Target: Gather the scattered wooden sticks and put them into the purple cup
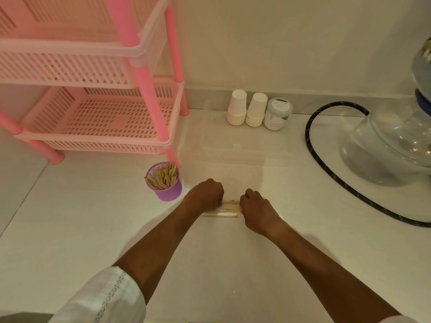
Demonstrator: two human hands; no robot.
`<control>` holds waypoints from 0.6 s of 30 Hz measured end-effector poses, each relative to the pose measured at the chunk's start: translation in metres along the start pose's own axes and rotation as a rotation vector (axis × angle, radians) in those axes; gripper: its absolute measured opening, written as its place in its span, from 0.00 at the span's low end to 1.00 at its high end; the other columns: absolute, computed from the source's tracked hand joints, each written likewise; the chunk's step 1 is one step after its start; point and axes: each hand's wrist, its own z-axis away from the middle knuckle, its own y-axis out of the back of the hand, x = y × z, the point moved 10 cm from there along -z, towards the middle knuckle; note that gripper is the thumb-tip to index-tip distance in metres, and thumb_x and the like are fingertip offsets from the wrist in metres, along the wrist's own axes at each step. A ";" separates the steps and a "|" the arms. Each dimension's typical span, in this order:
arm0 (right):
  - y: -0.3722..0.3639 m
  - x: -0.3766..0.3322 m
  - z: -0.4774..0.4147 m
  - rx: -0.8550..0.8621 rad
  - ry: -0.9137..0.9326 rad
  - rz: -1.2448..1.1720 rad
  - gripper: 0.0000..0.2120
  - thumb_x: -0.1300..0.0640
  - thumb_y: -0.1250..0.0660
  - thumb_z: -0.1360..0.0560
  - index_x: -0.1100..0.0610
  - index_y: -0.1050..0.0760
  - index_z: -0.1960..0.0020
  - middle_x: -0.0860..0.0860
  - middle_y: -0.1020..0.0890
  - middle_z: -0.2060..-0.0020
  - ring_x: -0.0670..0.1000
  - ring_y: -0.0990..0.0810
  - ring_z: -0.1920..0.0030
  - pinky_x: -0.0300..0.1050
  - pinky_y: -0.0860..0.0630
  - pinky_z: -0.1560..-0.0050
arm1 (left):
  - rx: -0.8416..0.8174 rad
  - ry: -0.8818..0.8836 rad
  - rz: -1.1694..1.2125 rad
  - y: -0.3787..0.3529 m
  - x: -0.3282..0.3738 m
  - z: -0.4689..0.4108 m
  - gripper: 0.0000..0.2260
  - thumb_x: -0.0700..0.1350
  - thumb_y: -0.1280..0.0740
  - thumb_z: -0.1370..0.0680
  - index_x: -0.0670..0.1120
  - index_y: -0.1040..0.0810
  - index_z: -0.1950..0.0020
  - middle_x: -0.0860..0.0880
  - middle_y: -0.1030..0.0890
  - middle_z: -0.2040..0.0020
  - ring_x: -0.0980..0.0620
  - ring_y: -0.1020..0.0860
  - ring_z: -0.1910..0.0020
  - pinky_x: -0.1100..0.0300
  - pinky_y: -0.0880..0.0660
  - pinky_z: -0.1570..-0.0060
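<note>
A purple mesh cup (166, 191) stands on the white counter, holding several wooden sticks that lean to the right. To its right, a small bundle of wooden sticks (229, 207) lies flat on the counter. My left hand (206, 193) presses on the bundle's left end and my right hand (256, 207) on its right end, fingers curled down over the sticks. One stick (219, 215) lies a little nearer to me, just below the bundle. The fingertips are hidden under both hands.
A pink plastic rack (98, 122) stands at the back left, one leg right behind the cup. Two stacks of white paper cups (247, 108) and a small jar (277, 114) sit by the wall. A clear lid (233, 145), a black hose (326, 164) and a glass vessel (391, 145) lie right.
</note>
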 end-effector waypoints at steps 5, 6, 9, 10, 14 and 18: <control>-0.005 0.003 -0.001 -0.026 -0.024 0.025 0.14 0.65 0.38 0.25 0.59 0.28 0.40 0.55 0.26 0.44 0.56 0.26 0.44 0.47 0.32 0.53 | -0.057 -0.040 -0.067 -0.008 0.003 0.000 0.06 0.42 0.34 0.22 0.43 0.19 0.50 0.45 0.19 0.51 0.46 0.20 0.52 0.56 0.23 0.53; -0.005 0.003 0.000 -0.017 -0.024 0.031 0.15 0.66 0.38 0.25 0.59 0.29 0.39 0.55 0.26 0.44 0.56 0.26 0.44 0.47 0.32 0.53 | -0.059 -0.046 -0.082 -0.009 0.004 0.002 0.06 0.42 0.34 0.22 0.43 0.19 0.50 0.45 0.19 0.51 0.46 0.20 0.53 0.56 0.23 0.55; -0.004 0.002 0.002 0.014 -0.021 0.025 0.16 0.67 0.38 0.26 0.59 0.30 0.39 0.55 0.25 0.45 0.55 0.25 0.45 0.46 0.34 0.55 | -0.051 -0.062 -0.115 -0.012 0.004 0.005 0.05 0.42 0.33 0.22 0.43 0.20 0.48 0.45 0.20 0.51 0.47 0.20 0.55 0.57 0.24 0.57; -0.004 0.002 0.003 0.020 -0.020 0.018 0.16 0.67 0.38 0.27 0.59 0.30 0.39 0.54 0.25 0.45 0.55 0.25 0.45 0.46 0.34 0.55 | -0.046 -0.067 -0.120 -0.012 0.005 0.007 0.05 0.42 0.33 0.22 0.43 0.21 0.47 0.45 0.20 0.51 0.48 0.21 0.55 0.58 0.26 0.58; -0.002 -0.002 0.004 0.030 0.022 0.015 0.15 0.67 0.37 0.26 0.59 0.29 0.40 0.54 0.26 0.46 0.55 0.25 0.46 0.46 0.32 0.55 | -0.019 -0.082 -0.076 -0.010 0.003 0.012 0.05 0.41 0.34 0.21 0.43 0.21 0.47 0.45 0.20 0.52 0.50 0.24 0.56 0.58 0.28 0.58; 0.001 -0.006 0.012 0.094 0.103 0.043 0.10 0.70 0.36 0.27 0.58 0.25 0.50 0.53 0.24 0.54 0.54 0.25 0.54 0.46 0.34 0.61 | 0.032 -0.075 0.011 -0.006 -0.004 0.020 0.09 0.40 0.35 0.21 0.43 0.18 0.44 0.46 0.17 0.50 0.53 0.24 0.56 0.57 0.23 0.51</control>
